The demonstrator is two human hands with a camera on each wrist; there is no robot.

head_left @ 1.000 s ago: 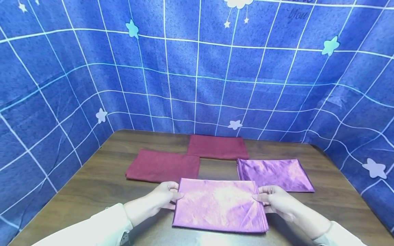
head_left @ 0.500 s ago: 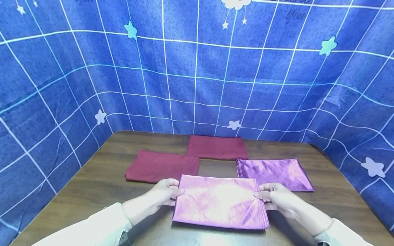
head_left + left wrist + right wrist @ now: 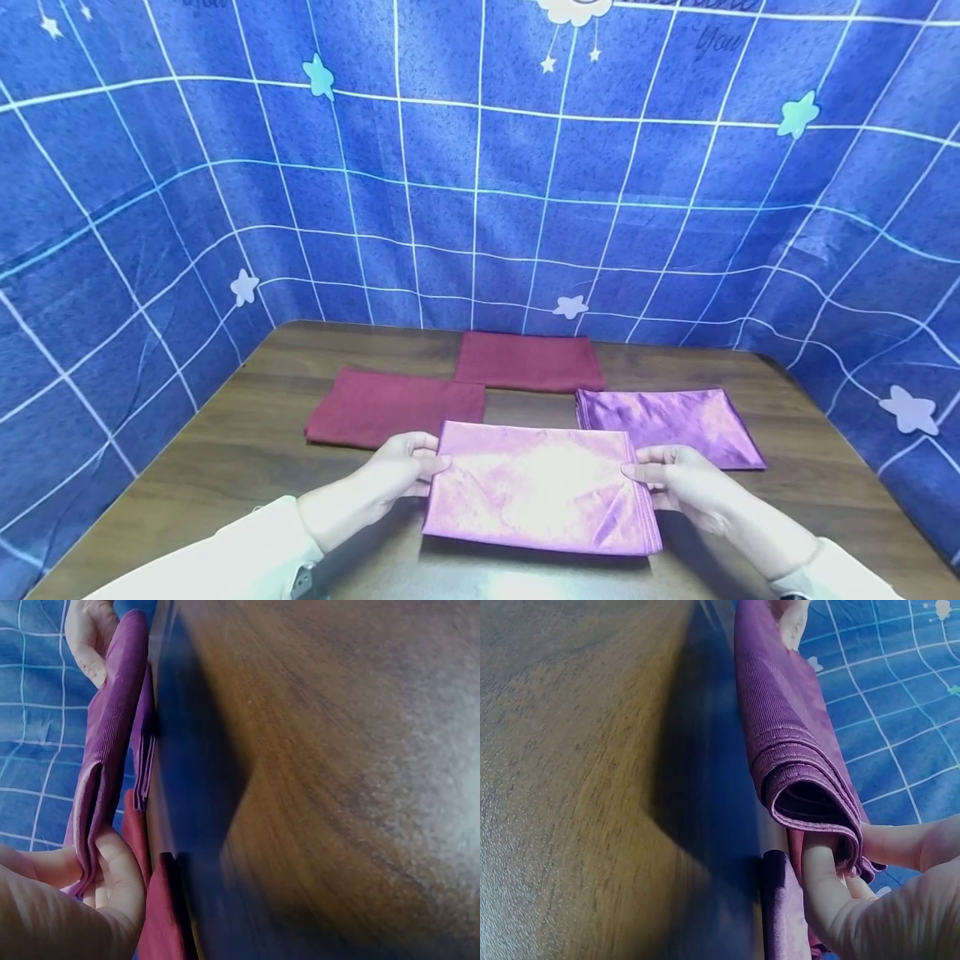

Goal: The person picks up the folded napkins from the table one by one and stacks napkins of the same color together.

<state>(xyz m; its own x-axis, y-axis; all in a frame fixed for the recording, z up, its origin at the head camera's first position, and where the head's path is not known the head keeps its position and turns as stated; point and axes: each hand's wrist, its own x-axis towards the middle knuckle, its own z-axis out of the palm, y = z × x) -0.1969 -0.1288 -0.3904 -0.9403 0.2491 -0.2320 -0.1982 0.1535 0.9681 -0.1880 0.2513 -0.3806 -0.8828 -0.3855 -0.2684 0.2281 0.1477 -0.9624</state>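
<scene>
A shiny pinkish-purple folded cloth (image 3: 540,492) is held level above the table by both hands. My left hand (image 3: 401,471) pinches its left edge, thumb on top and fingers beneath. On the opposite edge, my right hand (image 3: 686,483) grips it the same way. Its stacked layers show at the right end in the right wrist view, where the folded cloth (image 3: 795,750) curves open between the folds. From the left wrist side, the cloth (image 3: 116,712) hangs apart from the tabletop and casts a dark shadow.
Behind the held cloth lie a second purple satin cloth (image 3: 675,425) at right, a dark red folded cloth (image 3: 397,408) at left and another dark red cloth (image 3: 528,361) at the back. All rest on the wooden table (image 3: 247,450). A blue gridded curtain (image 3: 450,208) surrounds the table's back and sides.
Both hands have raised the held purple cloth slightly and moved it a little away from the body. The three cloths on the table have stayed put.
</scene>
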